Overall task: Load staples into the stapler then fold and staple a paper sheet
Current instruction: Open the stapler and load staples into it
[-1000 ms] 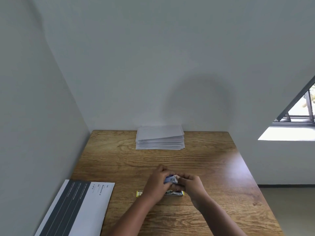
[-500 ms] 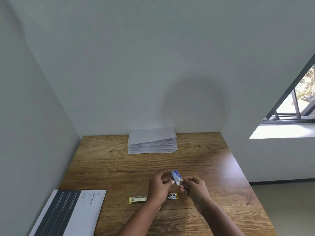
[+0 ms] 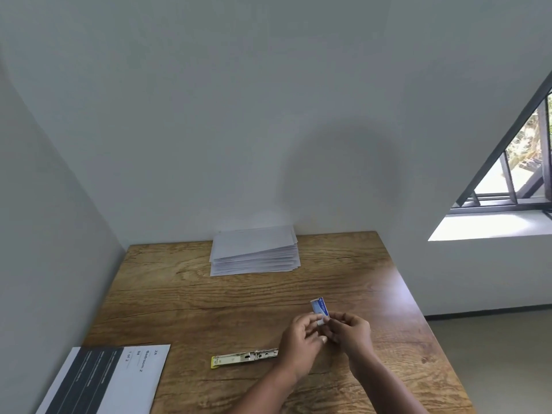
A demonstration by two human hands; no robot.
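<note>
Stapler (image 3: 245, 357) flat on table (image 3: 268, 294), just left of both hands (image 3: 301, 339) pinching staple box (image 3: 319, 307).

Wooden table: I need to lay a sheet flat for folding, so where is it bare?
The widest bare patch lies between the white paper stack and the yellow-tipped metal stapler. The wooden table's right edge is also bare. The hands crowd the near middle.

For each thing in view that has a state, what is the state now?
stapler: lying flat on the table, opened out, untouched
staple box: held up between both hands
left hand: pinching the box
right hand: gripping the box
paper stack: untouched, unfolded
printed sheet: lying flat
</note>
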